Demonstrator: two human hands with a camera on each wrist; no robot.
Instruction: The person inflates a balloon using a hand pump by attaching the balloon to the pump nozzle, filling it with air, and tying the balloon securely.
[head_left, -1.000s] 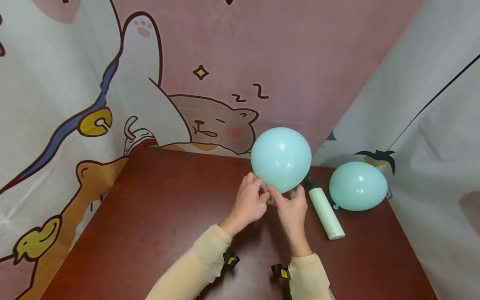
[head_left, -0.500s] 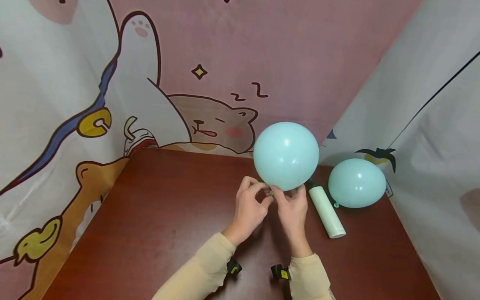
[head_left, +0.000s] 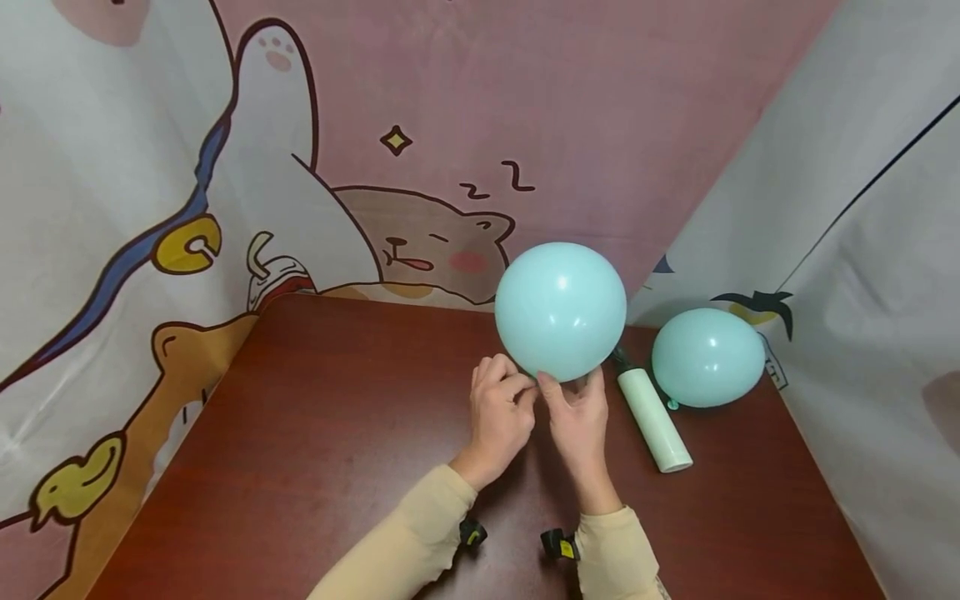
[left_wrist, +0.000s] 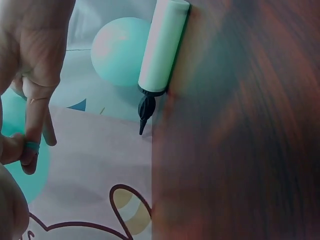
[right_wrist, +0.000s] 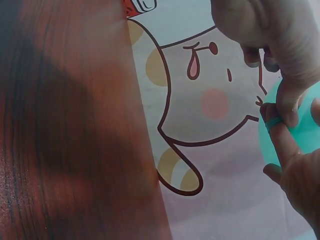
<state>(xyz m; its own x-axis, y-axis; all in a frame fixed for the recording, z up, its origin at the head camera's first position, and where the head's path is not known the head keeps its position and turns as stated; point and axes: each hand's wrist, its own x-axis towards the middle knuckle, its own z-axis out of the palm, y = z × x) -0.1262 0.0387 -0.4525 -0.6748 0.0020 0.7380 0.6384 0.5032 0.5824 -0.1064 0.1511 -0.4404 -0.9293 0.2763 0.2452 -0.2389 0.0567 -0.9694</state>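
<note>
A round, inflated light teal balloon (head_left: 561, 310) is held up over the far part of the table, its neck end down between both hands. My left hand (head_left: 499, 421) pinches the neck with thumb and fingers. My right hand (head_left: 581, 429) holds the balloon's base from the other side, thumb in front. The balloon's neck (right_wrist: 273, 123) wraps like a band round a finger of the right hand in the right wrist view. That same band shows on the finger in the left wrist view. In the head view the fingers hide most of the neck.
A second teal balloon (head_left: 708, 358), tied off, lies at the table's far right. Beside it lies a pale green hand pump (head_left: 654, 419) with a black nozzle (left_wrist: 145, 107). The dark red-brown table (head_left: 337, 400) meets a printed cloth (head_left: 570, 125) along its back edge.
The held balloon rises slightly and shifts right, then swings back left. My left fingers have drawn in closer at the neck. The right hand stays nearly in place.
</note>
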